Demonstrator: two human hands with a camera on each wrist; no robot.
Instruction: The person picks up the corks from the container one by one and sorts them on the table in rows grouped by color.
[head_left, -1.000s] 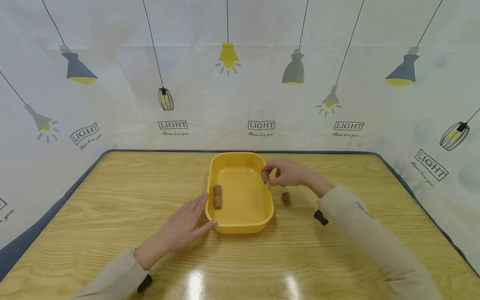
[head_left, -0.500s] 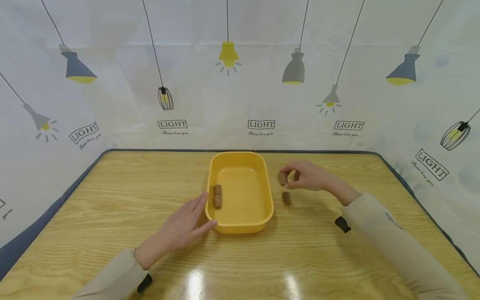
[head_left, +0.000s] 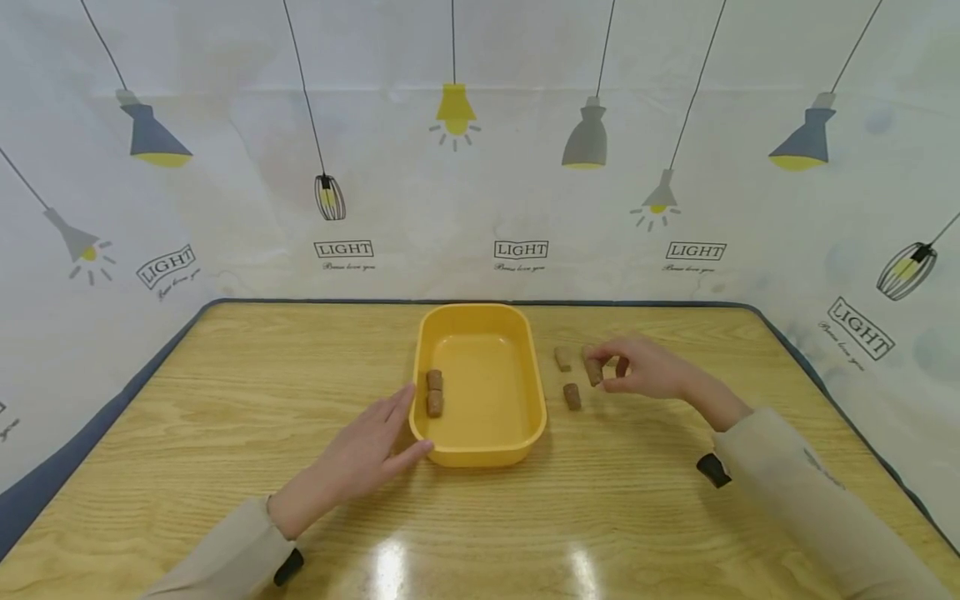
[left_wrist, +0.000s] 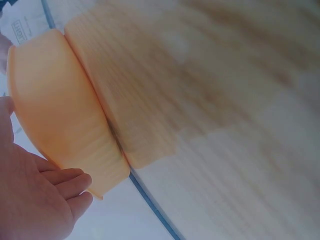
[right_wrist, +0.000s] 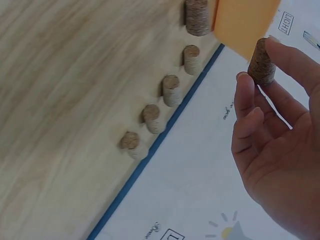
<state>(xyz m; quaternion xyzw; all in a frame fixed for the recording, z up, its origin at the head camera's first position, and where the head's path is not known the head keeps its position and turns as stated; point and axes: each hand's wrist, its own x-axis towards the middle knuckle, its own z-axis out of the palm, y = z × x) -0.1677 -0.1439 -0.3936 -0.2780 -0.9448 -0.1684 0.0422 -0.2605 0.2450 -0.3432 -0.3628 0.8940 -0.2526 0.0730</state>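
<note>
My right hand [head_left: 639, 367] pinches a brown cork [right_wrist: 261, 62] between thumb and fingertips, above the table to the right of a yellow tray [head_left: 480, 457]. Two more corks [head_left: 435, 393] lie end to end inside the tray along its left wall. On the table between the tray and my right hand are a pale-sided cork [head_left: 563, 358] and a darker cork [head_left: 572, 397]. My left hand [head_left: 360, 454] rests against the tray's left side, fingers extended along the outer wall and thumb at the near left corner. In the left wrist view its fingers touch the tray wall [left_wrist: 60, 100].
Several corks [right_wrist: 171, 91] stand in a row on the table in the right wrist view. The wooden table [head_left: 285, 358] has a dark blue edge. Behind it hangs a pale backdrop [head_left: 405, 217] printed with lamps.
My right hand has moved right, away from the tray's right rim, with a cork between its fingers. The pale-sided cork now shows where the hand was. My left hand stays in place.
</note>
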